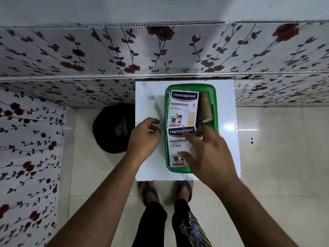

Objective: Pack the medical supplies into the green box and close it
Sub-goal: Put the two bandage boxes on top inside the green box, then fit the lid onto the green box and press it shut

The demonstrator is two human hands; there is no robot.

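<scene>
A: Head view: where's the box [215,111]?

B: On the white counter [226,97], lid off and none in sight. Inside lie two plaster packs, the far pack [183,106] and the near pack [175,145], with a brown roll [204,106] along the right wall.

A: And the hands?

B: The right hand [211,154] has its fingers [187,155] spread flat on the near pack, gripping nothing. The left hand [144,138] hovers beside the box, loosely curled and empty.

A: Handling?

B: The packs look light, thin, slightly bendy card; take them by the edges. The box seems stiff plastic, best held by the rim.

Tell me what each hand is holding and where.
Right hand presses fingers on the near Hansaplast packet's right side, inside the green box; no clear grasp. Left hand holds nothing.
</scene>
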